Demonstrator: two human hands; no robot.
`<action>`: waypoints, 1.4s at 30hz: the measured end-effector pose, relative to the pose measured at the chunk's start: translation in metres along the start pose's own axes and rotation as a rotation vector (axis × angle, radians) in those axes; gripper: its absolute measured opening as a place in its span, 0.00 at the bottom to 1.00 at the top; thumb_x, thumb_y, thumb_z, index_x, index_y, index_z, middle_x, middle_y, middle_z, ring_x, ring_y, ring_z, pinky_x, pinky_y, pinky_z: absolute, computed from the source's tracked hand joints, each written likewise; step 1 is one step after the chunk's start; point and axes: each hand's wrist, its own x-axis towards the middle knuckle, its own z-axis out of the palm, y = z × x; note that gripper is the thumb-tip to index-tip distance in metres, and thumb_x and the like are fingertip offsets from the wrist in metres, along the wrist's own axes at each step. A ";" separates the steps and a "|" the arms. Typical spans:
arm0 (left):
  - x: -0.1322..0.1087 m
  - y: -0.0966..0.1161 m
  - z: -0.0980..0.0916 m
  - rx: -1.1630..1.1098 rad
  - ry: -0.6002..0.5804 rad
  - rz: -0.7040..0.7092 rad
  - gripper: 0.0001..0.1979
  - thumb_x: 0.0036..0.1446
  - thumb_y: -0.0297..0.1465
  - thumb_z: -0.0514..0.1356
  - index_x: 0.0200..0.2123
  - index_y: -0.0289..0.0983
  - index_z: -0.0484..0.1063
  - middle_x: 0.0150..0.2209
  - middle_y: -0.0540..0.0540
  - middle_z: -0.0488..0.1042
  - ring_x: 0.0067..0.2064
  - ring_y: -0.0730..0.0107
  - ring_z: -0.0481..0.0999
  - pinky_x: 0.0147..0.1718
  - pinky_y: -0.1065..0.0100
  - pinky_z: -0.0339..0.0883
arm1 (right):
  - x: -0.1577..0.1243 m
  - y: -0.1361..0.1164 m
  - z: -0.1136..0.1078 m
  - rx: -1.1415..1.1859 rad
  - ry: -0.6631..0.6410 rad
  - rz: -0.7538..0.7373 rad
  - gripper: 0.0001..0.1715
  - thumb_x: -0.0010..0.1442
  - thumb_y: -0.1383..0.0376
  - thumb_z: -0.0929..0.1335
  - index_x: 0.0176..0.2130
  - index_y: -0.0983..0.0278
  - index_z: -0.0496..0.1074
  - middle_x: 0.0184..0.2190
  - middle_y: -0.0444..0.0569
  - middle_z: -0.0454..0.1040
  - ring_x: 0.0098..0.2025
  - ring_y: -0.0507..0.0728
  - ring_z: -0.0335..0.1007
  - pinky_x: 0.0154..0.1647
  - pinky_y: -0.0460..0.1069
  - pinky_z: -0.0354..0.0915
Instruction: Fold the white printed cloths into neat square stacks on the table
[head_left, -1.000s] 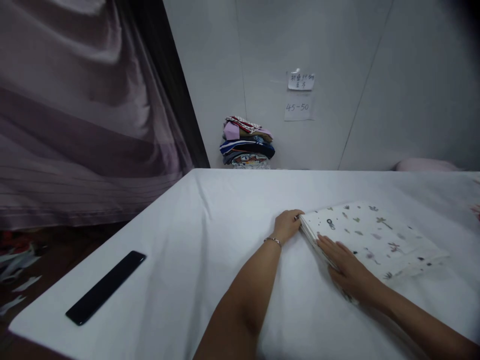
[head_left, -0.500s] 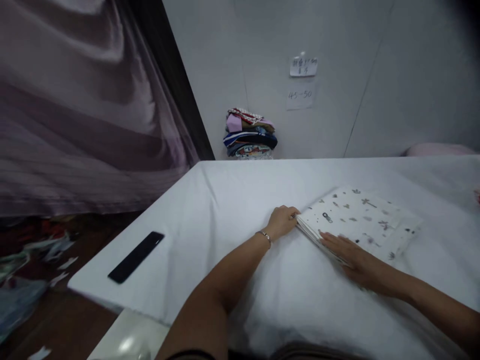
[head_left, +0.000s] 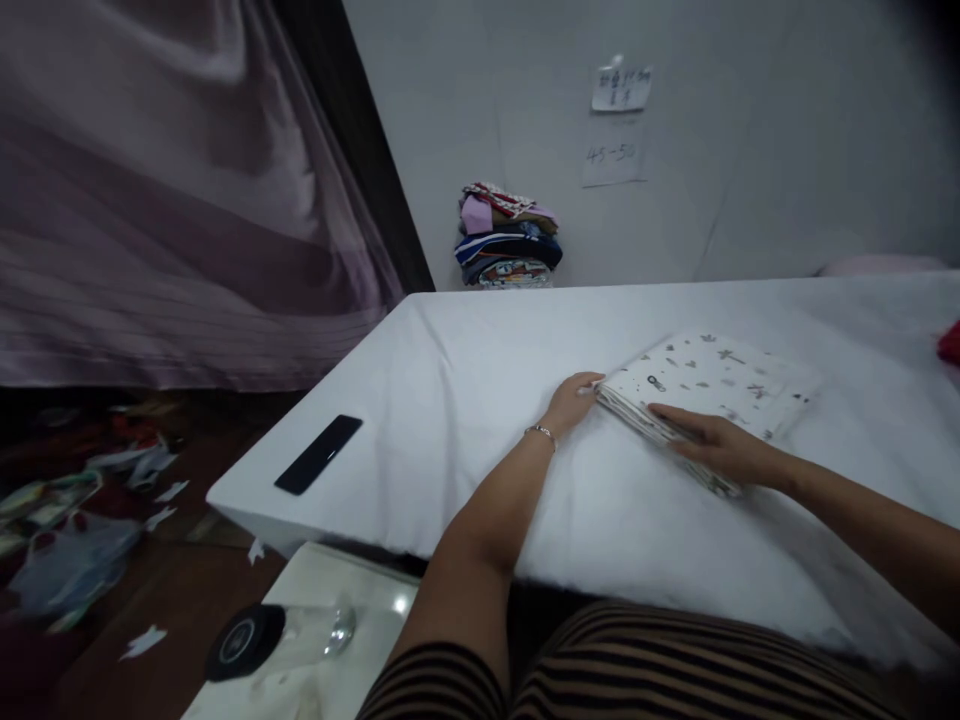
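Observation:
A folded white cloth (head_left: 694, 375) printed with small plants and figures lies on the white-covered table (head_left: 495, 350), its stacked layers showing along the near edge. At its left corner, my left hand (head_left: 574, 400) has its fingers closed on the layers; the fingertips are partly hidden by the cloth. My right hand (head_left: 716, 445) is at the near edge, fingers over the top and the lower part of the hand against the side of the layers. It looks closed around that edge, though its underside is hidden.
A black phone-like slab (head_left: 319, 455) lies on the table's left part. Beyond the far edge stands a pile of folded clothes (head_left: 510, 240) by the wall. Below left is a pale machine surface (head_left: 352, 590) with a black round part. A pinkish curtain (head_left: 187, 200) hangs at left.
My right hand has gone from lying flat on the cloth to holding its near edge. That edge looks thicker and slightly raised. The view has tilted down, showing more of the floor and machine.

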 end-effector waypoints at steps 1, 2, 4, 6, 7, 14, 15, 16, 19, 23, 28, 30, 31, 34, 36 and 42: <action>-0.001 0.000 0.000 -0.016 0.013 0.018 0.20 0.52 0.23 0.56 0.49 0.41 0.71 0.53 0.49 0.68 0.51 0.70 0.68 0.50 0.69 0.63 | 0.002 -0.005 -0.001 0.030 0.060 0.063 0.31 0.57 0.53 0.62 0.58 0.57 0.62 0.57 0.47 0.65 0.56 0.63 0.63 0.55 0.57 0.63; -0.001 0.001 0.000 -0.025 0.018 0.033 0.20 0.52 0.22 0.55 0.48 0.41 0.71 0.55 0.48 0.67 0.54 0.69 0.66 0.51 0.68 0.62 | 0.005 -0.010 -0.001 0.041 0.116 0.117 0.28 0.57 0.52 0.62 0.54 0.58 0.67 0.52 0.48 0.70 0.50 0.63 0.68 0.50 0.56 0.66; -0.001 0.002 0.000 -0.028 0.002 0.055 0.19 0.53 0.23 0.55 0.48 0.41 0.72 0.56 0.48 0.66 0.57 0.68 0.63 0.52 0.66 0.63 | 0.012 -0.018 0.000 0.014 0.187 0.161 0.23 0.56 0.51 0.63 0.47 0.60 0.72 0.43 0.50 0.75 0.41 0.61 0.72 0.42 0.55 0.69; 0.000 0.002 0.000 -0.023 -0.034 0.081 0.18 0.54 0.23 0.55 0.47 0.42 0.72 0.55 0.47 0.67 0.57 0.68 0.62 0.53 0.65 0.62 | 0.018 -0.023 0.003 -0.051 0.190 0.117 0.21 0.57 0.52 0.62 0.43 0.60 0.73 0.39 0.50 0.75 0.37 0.59 0.71 0.38 0.53 0.69; 0.001 0.001 0.000 -0.013 -0.052 0.096 0.19 0.54 0.23 0.54 0.47 0.42 0.72 0.55 0.47 0.67 0.57 0.68 0.62 0.53 0.65 0.61 | 0.022 -0.024 0.004 -0.094 0.184 0.086 0.20 0.58 0.52 0.62 0.42 0.60 0.73 0.39 0.50 0.74 0.37 0.59 0.71 0.38 0.53 0.68; 0.006 -0.001 -0.003 0.152 -0.061 0.198 0.15 0.56 0.24 0.54 0.45 0.42 0.72 0.48 0.51 0.72 0.51 0.71 0.68 0.53 0.67 0.60 | 0.034 -0.027 0.012 -0.330 0.161 0.086 0.18 0.60 0.55 0.61 0.44 0.60 0.71 0.37 0.50 0.72 0.36 0.57 0.69 0.35 0.50 0.64; 0.006 0.000 -0.003 0.179 -0.045 0.203 0.15 0.56 0.24 0.54 0.44 0.42 0.73 0.47 0.52 0.73 0.50 0.71 0.68 0.53 0.67 0.61 | 0.034 -0.029 0.012 -0.344 0.155 0.094 0.17 0.60 0.56 0.60 0.44 0.60 0.70 0.37 0.49 0.72 0.36 0.57 0.69 0.34 0.50 0.63; 0.006 0.000 -0.003 0.207 -0.028 0.205 0.14 0.56 0.24 0.54 0.43 0.42 0.73 0.46 0.52 0.74 0.49 0.71 0.69 0.52 0.67 0.61 | 0.034 -0.031 0.013 -0.355 0.147 0.097 0.16 0.61 0.57 0.60 0.43 0.60 0.70 0.36 0.49 0.72 0.36 0.56 0.68 0.34 0.50 0.63; 0.006 0.002 -0.001 0.274 0.012 0.197 0.13 0.56 0.25 0.54 0.41 0.43 0.74 0.44 0.53 0.75 0.47 0.69 0.70 0.50 0.67 0.63 | 0.034 -0.036 0.015 -0.387 0.140 0.094 0.13 0.61 0.59 0.59 0.40 0.60 0.69 0.35 0.48 0.71 0.34 0.55 0.68 0.32 0.49 0.61; 0.005 0.003 0.001 0.268 0.035 0.156 0.12 0.55 0.25 0.54 0.39 0.42 0.74 0.43 0.52 0.75 0.46 0.68 0.70 0.49 0.65 0.63 | 0.037 -0.037 0.013 -0.413 0.118 0.103 0.11 0.60 0.60 0.60 0.38 0.60 0.69 0.34 0.48 0.71 0.33 0.55 0.67 0.31 0.48 0.59; 0.005 0.001 -0.002 0.110 -0.044 0.117 0.17 0.50 0.23 0.55 0.43 0.40 0.73 0.45 0.50 0.73 0.46 0.69 0.71 0.48 0.68 0.65 | 0.044 -0.042 0.007 -0.353 0.113 0.180 0.13 0.59 0.57 0.62 0.38 0.61 0.70 0.32 0.47 0.72 0.31 0.55 0.66 0.30 0.48 0.58; 0.005 0.001 -0.005 0.081 -0.081 0.127 0.19 0.49 0.24 0.56 0.46 0.40 0.72 0.48 0.49 0.72 0.47 0.69 0.71 0.48 0.68 0.65 | 0.046 -0.043 0.007 -0.358 0.116 0.178 0.13 0.58 0.57 0.62 0.37 0.61 0.71 0.31 0.47 0.72 0.30 0.54 0.66 0.29 0.48 0.57; 0.005 0.000 -0.006 0.083 -0.095 0.137 0.20 0.50 0.24 0.57 0.47 0.41 0.72 0.49 0.49 0.72 0.47 0.69 0.70 0.49 0.68 0.64 | 0.047 -0.043 0.007 -0.367 0.116 0.177 0.13 0.58 0.58 0.62 0.36 0.61 0.71 0.31 0.47 0.72 0.30 0.54 0.65 0.29 0.47 0.57; 0.005 0.000 -0.008 0.123 -0.116 0.198 0.18 0.52 0.27 0.57 0.47 0.42 0.72 0.50 0.50 0.70 0.49 0.69 0.70 0.49 0.67 0.64 | 0.048 -0.043 0.010 -0.386 0.118 0.170 0.12 0.58 0.59 0.62 0.35 0.62 0.71 0.31 0.47 0.72 0.30 0.54 0.65 0.29 0.47 0.56; 0.005 0.000 -0.008 0.156 -0.113 0.226 0.15 0.55 0.29 0.56 0.45 0.43 0.74 0.49 0.50 0.71 0.49 0.69 0.70 0.49 0.67 0.64 | 0.048 -0.041 0.011 -0.386 0.124 0.162 0.12 0.58 0.60 0.61 0.35 0.62 0.71 0.30 0.47 0.72 0.30 0.54 0.65 0.29 0.47 0.56; 0.006 0.001 -0.005 0.180 -0.070 0.213 0.13 0.55 0.26 0.56 0.42 0.43 0.75 0.47 0.51 0.72 0.47 0.71 0.71 0.49 0.69 0.64 | 0.049 -0.039 0.012 -0.340 0.156 0.179 0.11 0.57 0.59 0.62 0.34 0.62 0.70 0.28 0.46 0.72 0.28 0.54 0.65 0.29 0.47 0.56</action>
